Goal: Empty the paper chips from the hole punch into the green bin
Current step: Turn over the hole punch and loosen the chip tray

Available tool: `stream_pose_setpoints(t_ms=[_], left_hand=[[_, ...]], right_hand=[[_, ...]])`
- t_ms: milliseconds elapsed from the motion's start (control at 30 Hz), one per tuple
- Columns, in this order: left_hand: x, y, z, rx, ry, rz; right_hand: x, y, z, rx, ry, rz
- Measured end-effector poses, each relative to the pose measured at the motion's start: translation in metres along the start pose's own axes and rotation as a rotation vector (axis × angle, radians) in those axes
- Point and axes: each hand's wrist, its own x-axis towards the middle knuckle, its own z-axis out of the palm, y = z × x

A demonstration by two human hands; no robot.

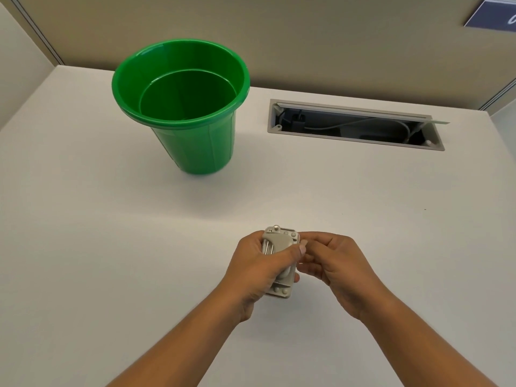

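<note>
The left hand (258, 270) is wrapping around the grey hole punch (280, 262), fingers closed on its body and thumb pressing across the top, so the tool is being held steady just above the white bench (111, 247), close to the person. The right hand (333, 265) is coming in from the other side, its fingertips (304, 243) pinching at the punch's right edge; it is probably working at the chip tray or base cover there (the cover itself is too hidden to make out). Holding with one hand while picking with the other fits a catch that needs prying.

The green bin (195, 148) is standing upright and open-mouthed well apart from the hands, toward the far left of the bench, and no chips are showing inside it. The punch is likely going to need carrying over its mouth before the cover comes free, or chips may be scattering on the bench.
</note>
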Motion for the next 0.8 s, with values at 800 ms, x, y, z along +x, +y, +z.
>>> stream_pose_setpoints(t_ms=[800], left_hand=[[0.005, 0.003, 0.011, -0.089, 0.144, 0.103]], right_hand=[[-0.041, 0.017, 0.023, -0.006, 0.081, 0.168]])
